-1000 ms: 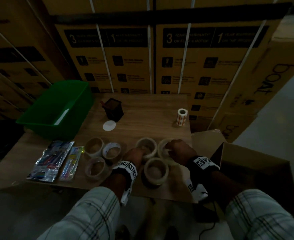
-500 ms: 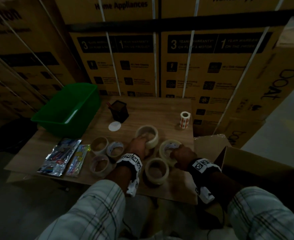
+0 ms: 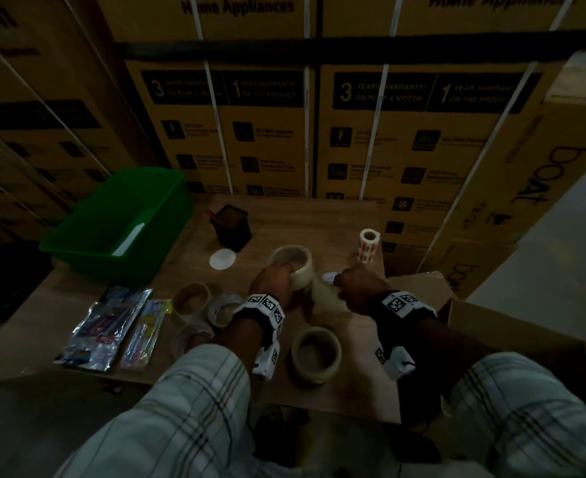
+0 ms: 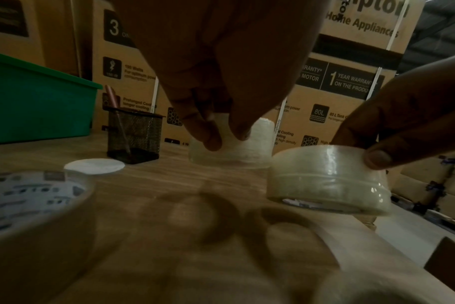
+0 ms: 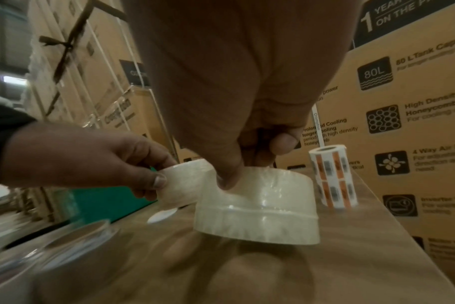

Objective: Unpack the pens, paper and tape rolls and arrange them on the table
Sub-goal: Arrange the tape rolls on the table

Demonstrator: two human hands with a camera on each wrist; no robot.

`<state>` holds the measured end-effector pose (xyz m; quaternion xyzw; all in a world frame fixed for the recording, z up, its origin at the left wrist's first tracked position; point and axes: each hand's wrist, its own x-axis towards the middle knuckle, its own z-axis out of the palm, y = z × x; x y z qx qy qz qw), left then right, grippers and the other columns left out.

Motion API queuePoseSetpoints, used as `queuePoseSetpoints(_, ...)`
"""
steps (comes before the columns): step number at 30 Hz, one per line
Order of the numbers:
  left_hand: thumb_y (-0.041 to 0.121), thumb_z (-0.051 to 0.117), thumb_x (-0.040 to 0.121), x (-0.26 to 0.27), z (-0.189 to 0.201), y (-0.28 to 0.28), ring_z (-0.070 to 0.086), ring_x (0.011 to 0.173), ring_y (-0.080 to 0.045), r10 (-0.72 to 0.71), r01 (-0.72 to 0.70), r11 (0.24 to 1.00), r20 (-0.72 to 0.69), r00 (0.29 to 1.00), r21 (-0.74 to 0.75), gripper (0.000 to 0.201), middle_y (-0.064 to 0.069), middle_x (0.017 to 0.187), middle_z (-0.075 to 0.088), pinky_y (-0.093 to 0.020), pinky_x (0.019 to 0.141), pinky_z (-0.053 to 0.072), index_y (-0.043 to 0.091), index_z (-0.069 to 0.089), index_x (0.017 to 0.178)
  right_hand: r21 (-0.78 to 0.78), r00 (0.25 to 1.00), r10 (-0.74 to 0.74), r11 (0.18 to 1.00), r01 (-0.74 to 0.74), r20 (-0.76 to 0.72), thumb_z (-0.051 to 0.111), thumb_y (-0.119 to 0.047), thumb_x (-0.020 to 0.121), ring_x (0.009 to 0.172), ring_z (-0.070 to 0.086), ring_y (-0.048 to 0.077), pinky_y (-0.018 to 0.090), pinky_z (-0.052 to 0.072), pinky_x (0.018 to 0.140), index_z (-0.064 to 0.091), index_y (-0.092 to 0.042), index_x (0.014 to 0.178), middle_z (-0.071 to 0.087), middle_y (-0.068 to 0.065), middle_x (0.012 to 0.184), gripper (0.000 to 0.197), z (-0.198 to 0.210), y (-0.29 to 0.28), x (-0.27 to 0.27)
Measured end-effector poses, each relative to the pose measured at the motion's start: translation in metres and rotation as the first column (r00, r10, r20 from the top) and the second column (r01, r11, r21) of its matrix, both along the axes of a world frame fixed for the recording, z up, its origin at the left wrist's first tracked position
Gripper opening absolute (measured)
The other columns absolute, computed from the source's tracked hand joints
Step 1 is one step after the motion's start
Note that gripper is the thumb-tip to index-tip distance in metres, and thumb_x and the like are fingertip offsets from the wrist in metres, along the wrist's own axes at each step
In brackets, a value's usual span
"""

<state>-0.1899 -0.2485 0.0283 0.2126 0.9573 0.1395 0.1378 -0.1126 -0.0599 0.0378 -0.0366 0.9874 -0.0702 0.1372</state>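
Both tape rolls (image 3: 293,265) farther, hand-gripped

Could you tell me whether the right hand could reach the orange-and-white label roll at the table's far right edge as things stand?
Probably yes, once freed: the right hand grips a clear tape roll, but the label roll stands just beyond it with bare table between.

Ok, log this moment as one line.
left hand: grips clear tape roll | right hand: grips second clear roll | both lifted off table

Left hand (image 3: 273,281) and right hand (image 3: 360,288), both with fingers pinched, side by side.
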Motion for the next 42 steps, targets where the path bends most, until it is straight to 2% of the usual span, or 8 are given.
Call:
queuePoseSetpoints(8, 0.021, 0.067, 0.082, -0.093, 0.003, 0.002, 0.049, 0.127, -0.030, -0.081, 0.081, 0.997, -0.045, 0.996, 0.009, 0.058, -0.009, 0.141, 0.050, -0.040, 0.105, 0.043, 0.020, 0.049, 0.137, 0.065, 0.989, -0.144, 0.987, 0.147, -0.043, 0.054, -0.027, 0.088, 0.122, 0.051, 0.029, 0.040, 0.045, 0.101, 0.041, -0.025, 0.140, 0.054, 0.007, 0.136, 0.054, 0.005, -0.008, -0.088)
queuePoseSetpoints(13, 0.029, 0.068, 0.080, -0.146, -0.015, 0.006, 0.057, 0.118, -0.027, -0.073, 0.073, 0.997, 0.006, 0.997, 0.013, 0.048, -0.006, 0.132, 0.059, -0.041, 0.098, 0.049, 0.021, 0.058, 0.127, -0.065, 0.944, -0.329, 0.943, 0.327, -0.009, 0.049, -0.015, 0.087, 0.135, 0.041, 0.025, 0.036, 0.037, 0.112, 0.038, -0.017, 0.143, 0.040, 0.008, 0.149, 0.057, -0.010, -0.015, -0.142)
queuePoseSetpoints(19, 0.031, 0.064, 0.086, -0.189, -0.048, 0.017, 0.055, 0.120, -0.029, -0.130, 0.136, 0.990, 0.107, 0.986, -0.046, 0.046, -0.009, 0.134, 0.056, -0.040, 0.099, 0.047, 0.019, 0.054, 0.130, -0.052, 0.900, -0.429, 0.900, 0.434, 0.077, 0.048, -0.009, 0.090, 0.129, 0.046, 0.030, 0.040, 0.043, 0.105, 0.042, -0.009, 0.140, 0.045, 0.014, 0.143, 0.051, -0.032, -0.014, -0.185)
queuePoseSetpoints(24, 0.013, 0.048, 0.094, -0.197, -0.072, 0.026, 0.055, 0.120, -0.028, -0.168, 0.163, 0.985, 0.083, 0.982, 0.064, 0.035, -0.009, 0.136, 0.055, -0.040, 0.103, 0.045, 0.015, 0.056, 0.128, -0.029, 0.879, -0.475, 0.879, 0.476, 0.037, 0.045, -0.009, 0.093, 0.133, 0.038, 0.034, 0.042, 0.034, 0.108, 0.038, -0.006, 0.141, 0.039, 0.018, 0.146, 0.048, -0.050, -0.008, -0.198)
queuePoseSetpoints(29, 0.004, 0.048, 0.090, -0.195, -0.092, 0.031, 0.043, 0.133, -0.027, -0.278, 0.255, 0.952, 0.129, 0.952, 0.170, 0.047, -0.004, 0.147, 0.040, -0.039, 0.109, 0.039, 0.015, 0.048, 0.135, -0.036, 0.871, -0.491, 0.871, 0.491, 0.014, 0.043, -0.007, 0.094, 0.126, 0.047, 0.034, 0.040, 0.038, 0.104, 0.047, 0.004, 0.131, 0.048, 0.025, 0.137, 0.039, -0.061, -0.001, -0.199)
queuePoseSetpoints(34, -0.002, 0.045, 0.088, -0.195, -0.095, 0.031, 0.031, 0.142, -0.026, -0.320, 0.290, 0.936, 0.141, 0.937, 0.200, 0.058, -0.005, 0.155, 0.029, -0.039, 0.115, 0.033, 0.013, 0.039, 0.143, -0.027, 0.891, -0.454, 0.891, 0.454, 0.008, 0.045, -0.009, 0.092, 0.128, 0.045, 0.034, 0.045, 0.041, 0.104, 0.052, -0.001, 0.128, 0.047, 0.020, 0.141, 0.038, -0.059, 0.001, -0.198)
queuePoseSetpoints(38, 0.002, 0.040, 0.094, -0.190, -0.089, 0.026, 0.016, 0.148, -0.022, -0.326, 0.298, 0.930, 0.108, 0.939, 0.215, 0.056, -0.004, 0.160, 0.017, -0.038, 0.118, 0.027, 0.015, 0.032, 0.147, -0.071, 0.891, -0.452, 0.891, 0.449, -0.038, 0.049, -0.011, 0.091, 0.122, 0.046, 0.041, 0.052, 0.047, 0.091, 0.045, -0.005, 0.133, 0.043, 0.020, 0.139, 0.042, -0.057, -0.004, -0.188)
queuePoseSetpoints(42, 0.003, 0.045, 0.092, -0.172, -0.067, 0.018, 0.029, 0.143, -0.027, -0.268, 0.248, 0.942, 0.060, 0.962, 0.227, 0.056, -0.003, 0.158, 0.022, -0.042, 0.112, 0.036, 0.019, 0.035, 0.145, -0.134, 0.920, -0.374, 0.924, 0.358, -0.119, 0.055, -0.012, 0.090, 0.110, 0.053, 0.042, 0.051, 0.051, 0.080, 0.050, -0.004, 0.123, 0.048, 0.023, 0.131, 0.035, -0.048, -0.014, -0.167)
